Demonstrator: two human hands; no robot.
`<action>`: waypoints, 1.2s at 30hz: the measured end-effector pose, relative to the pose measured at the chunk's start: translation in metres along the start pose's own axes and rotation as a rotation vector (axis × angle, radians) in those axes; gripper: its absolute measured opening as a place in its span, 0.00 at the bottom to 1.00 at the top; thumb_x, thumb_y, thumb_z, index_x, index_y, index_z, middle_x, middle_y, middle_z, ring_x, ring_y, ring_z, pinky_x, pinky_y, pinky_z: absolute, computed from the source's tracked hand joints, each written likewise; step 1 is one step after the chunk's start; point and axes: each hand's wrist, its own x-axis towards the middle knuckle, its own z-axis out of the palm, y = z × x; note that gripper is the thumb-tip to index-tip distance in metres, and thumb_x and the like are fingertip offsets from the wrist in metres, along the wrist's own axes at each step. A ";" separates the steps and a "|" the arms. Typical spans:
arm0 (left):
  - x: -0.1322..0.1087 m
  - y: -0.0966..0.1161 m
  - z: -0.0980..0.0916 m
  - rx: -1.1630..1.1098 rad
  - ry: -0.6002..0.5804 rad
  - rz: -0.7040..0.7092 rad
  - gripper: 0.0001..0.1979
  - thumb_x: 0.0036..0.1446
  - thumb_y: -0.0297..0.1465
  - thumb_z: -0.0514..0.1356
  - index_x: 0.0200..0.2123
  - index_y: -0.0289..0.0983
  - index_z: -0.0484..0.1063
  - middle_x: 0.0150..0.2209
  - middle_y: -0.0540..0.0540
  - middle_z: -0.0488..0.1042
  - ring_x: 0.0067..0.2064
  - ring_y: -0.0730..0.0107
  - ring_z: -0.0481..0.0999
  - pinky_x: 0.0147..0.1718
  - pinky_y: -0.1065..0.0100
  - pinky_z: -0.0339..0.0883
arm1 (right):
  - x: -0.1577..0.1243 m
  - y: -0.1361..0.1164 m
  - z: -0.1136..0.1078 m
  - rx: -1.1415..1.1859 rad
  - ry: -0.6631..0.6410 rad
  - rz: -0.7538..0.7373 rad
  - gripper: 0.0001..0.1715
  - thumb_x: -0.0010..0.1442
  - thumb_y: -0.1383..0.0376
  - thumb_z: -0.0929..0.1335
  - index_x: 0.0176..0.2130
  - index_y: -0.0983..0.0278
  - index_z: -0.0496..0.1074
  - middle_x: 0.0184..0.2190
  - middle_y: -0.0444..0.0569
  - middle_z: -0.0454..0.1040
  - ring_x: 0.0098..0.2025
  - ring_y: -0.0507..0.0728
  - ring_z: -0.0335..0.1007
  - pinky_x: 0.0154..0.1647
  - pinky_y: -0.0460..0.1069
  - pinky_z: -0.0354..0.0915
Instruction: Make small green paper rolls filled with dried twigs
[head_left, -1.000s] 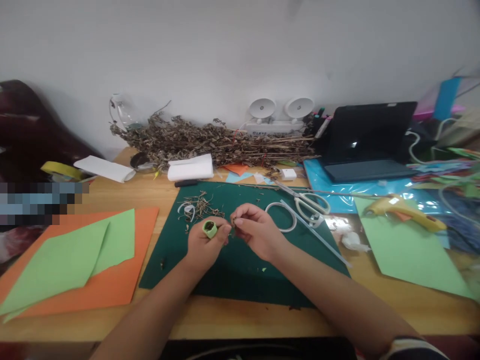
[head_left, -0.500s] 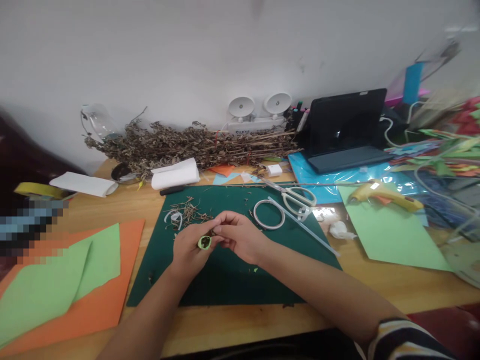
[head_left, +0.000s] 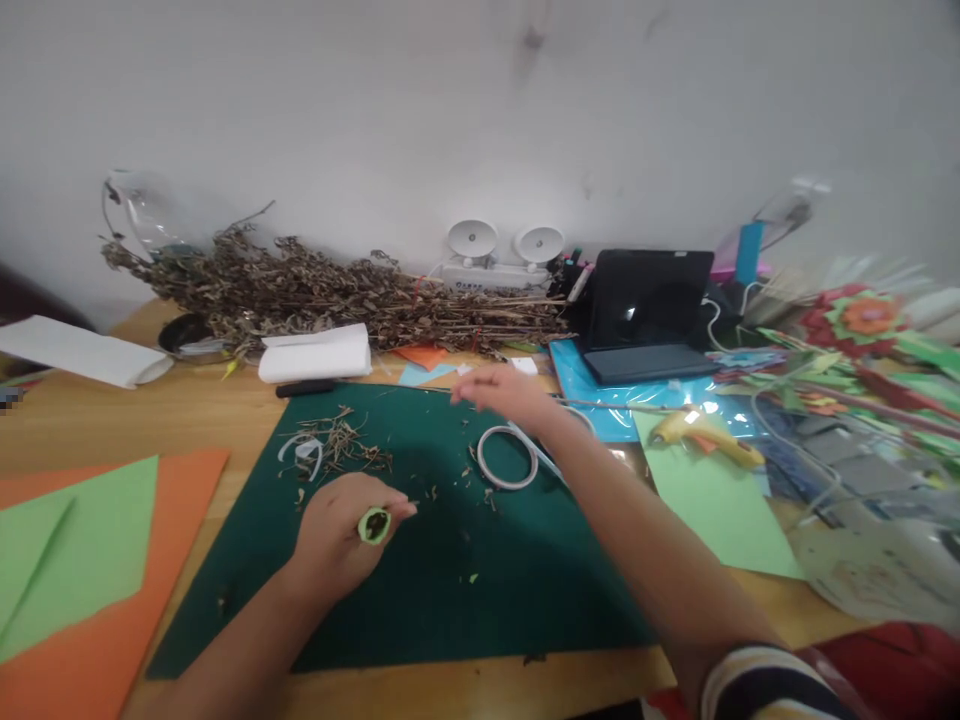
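My left hand (head_left: 341,535) is closed around a small rolled green paper tube (head_left: 373,525), whose open end faces up and shows dark dried plant bits inside. Over the back edge of the dark green cutting mat (head_left: 450,620) hovers my right hand (head_left: 501,392), fingers stretched out to the left and loosely apart; I see nothing in it. A thin dry stalk (head_left: 622,404) lies behind that hand. Just in front of it is a roll of tape (head_left: 508,458). The scissors are mostly hidden by my right hand and forearm, with part of a handle loop (head_left: 581,420) showing.
Dried stems (head_left: 345,440) lie on the mat's left. Behind are a dried plant bundle (head_left: 337,290), a white paper roll (head_left: 315,355), a router (head_left: 491,275) and a tablet (head_left: 651,310). Right: a yellow glue gun (head_left: 705,435) on green paper (head_left: 720,510). Left: orange paper (head_left: 180,510).
My right hand has left my left hand and moved up to the back of the mat. My left hand keeps the paper tube. The view has shifted right.
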 end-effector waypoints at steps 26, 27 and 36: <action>-0.012 0.012 0.012 -0.400 0.122 -0.355 0.12 0.53 0.31 0.52 0.19 0.35 0.65 0.15 0.52 0.66 0.19 0.78 0.67 0.22 0.77 0.60 | 0.047 0.003 0.000 -0.890 -0.078 -0.082 0.12 0.57 0.60 0.60 0.40 0.60 0.67 0.39 0.46 0.70 0.40 0.52 0.66 0.39 0.47 0.62; -0.012 0.013 0.014 -0.431 0.023 -0.233 0.11 0.52 0.31 0.53 0.20 0.35 0.67 0.16 0.51 0.68 0.20 0.78 0.68 0.23 0.77 0.60 | 0.045 -0.002 0.010 -0.882 -0.089 -0.123 0.12 0.56 0.59 0.61 0.38 0.60 0.67 0.38 0.46 0.71 0.40 0.53 0.66 0.38 0.46 0.61; -0.006 0.016 0.012 -0.850 -0.085 -0.568 0.13 0.48 0.38 0.57 0.21 0.34 0.65 0.14 0.53 0.64 0.17 0.79 0.64 0.19 0.76 0.59 | 0.002 -0.014 0.029 -0.657 0.074 -0.257 0.21 0.57 0.58 0.58 0.50 0.61 0.60 0.39 0.50 0.70 0.38 0.55 0.66 0.36 0.48 0.61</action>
